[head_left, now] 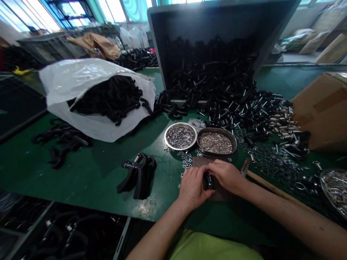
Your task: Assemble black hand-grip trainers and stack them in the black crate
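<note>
Over a flat metal plate [199,162], my left hand [192,186] is closed round a small black plastic part [209,180]. My right hand [226,175] grips the same part from the far right side, its fingertips meeting the left ones at the top. Most of the part is hidden by the fingers. Just beyond the hands stand a round metal dish [180,124] of small metal pins and an oval tin [200,148] of tiny metal pieces. A black clamp-like assembly with a spring [137,177] rests on the green table to the left.
A grey bin [158,43] lies tipped, spilling black parts. At left is a white sack [78,70] of black handles. Springs, rings and bolts cover the right, near a cardboard box [322,108]. A hammer [271,189] lies beside my right forearm; a metal bowl [324,180] sits far right.
</note>
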`<state>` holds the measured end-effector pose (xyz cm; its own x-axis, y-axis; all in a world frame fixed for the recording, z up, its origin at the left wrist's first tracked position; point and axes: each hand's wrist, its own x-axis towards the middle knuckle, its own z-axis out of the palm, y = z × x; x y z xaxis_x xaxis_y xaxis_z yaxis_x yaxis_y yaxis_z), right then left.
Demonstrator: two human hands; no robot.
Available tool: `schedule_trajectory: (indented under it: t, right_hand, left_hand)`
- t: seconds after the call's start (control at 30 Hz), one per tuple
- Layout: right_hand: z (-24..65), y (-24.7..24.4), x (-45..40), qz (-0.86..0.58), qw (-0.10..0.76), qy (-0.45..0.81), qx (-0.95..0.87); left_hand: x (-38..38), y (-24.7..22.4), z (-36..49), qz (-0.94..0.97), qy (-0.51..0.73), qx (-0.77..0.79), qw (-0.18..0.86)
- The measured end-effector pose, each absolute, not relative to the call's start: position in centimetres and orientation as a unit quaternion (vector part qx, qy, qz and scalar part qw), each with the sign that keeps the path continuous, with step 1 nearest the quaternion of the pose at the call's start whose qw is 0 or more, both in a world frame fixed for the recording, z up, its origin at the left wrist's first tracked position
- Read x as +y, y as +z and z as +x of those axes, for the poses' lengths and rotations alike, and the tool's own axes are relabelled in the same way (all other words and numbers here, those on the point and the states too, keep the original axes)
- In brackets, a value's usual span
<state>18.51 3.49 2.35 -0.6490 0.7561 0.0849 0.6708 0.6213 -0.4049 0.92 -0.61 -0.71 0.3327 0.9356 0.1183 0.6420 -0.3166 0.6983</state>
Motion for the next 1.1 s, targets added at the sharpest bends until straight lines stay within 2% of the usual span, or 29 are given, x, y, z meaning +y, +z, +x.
schedule_trajectory:
  t: [0.1, 0.23, 0.37, 0.53, 0.7, 0.8, 0.9, 1.03, 1.1]
  right_hand:
    - [18.8, 4.4, 8.6, -0.426, 0.061, 0.253, -0.867]
    - [16.4, 5.2, 17.8, -0.542, 0.075, 0.145, -0.824]
    - [12.9, 2.8, 24.0, -0.585, 0.054, 0.104, -0.802]
    - [11.2, 0.7, 26.1, -0.599, 0.021, 0.088, -0.795]
    - [11.8, 0.3, 26.1, -0.601, 0.027, 0.085, -0.795]
    - [12.1, 0.3, 26.0, -0.593, 0.046, 0.090, -0.798]
    - [12.2, 0.9, 25.7, -0.589, 0.078, 0.103, -0.798]
    - [13.0, 3.0, 24.0, -0.582, 0.141, 0.133, -0.790]
    - [14.1, 4.3, 21.6, -0.572, 0.170, 0.154, -0.788]
  left_hand:
    - [-0.6, -0.4, 0.7, 0.798, 0.221, 0.499, 0.257]
    - [-0.5, -0.1, 0.6, 0.821, 0.189, 0.489, 0.227]
    - [-0.5, 0.0, 0.7, 0.826, 0.178, 0.492, 0.211]
    - [-0.4, -0.2, 0.7, 0.826, 0.172, 0.491, 0.216]
    - [-0.1, -0.6, 0.7, 0.807, 0.199, 0.499, 0.244]
    - [0.1, -0.3, 0.7, 0.753, 0.247, 0.526, 0.308]
    - [0.3, 0.4, 0.6, 0.628, 0.333, 0.563, 0.422]
    - [0.3, 1.3, 0.2, 0.320, 0.424, 0.520, 0.669]
    - [0.2, 1.6, -0.1, 0.148, 0.445, 0.462, 0.753]
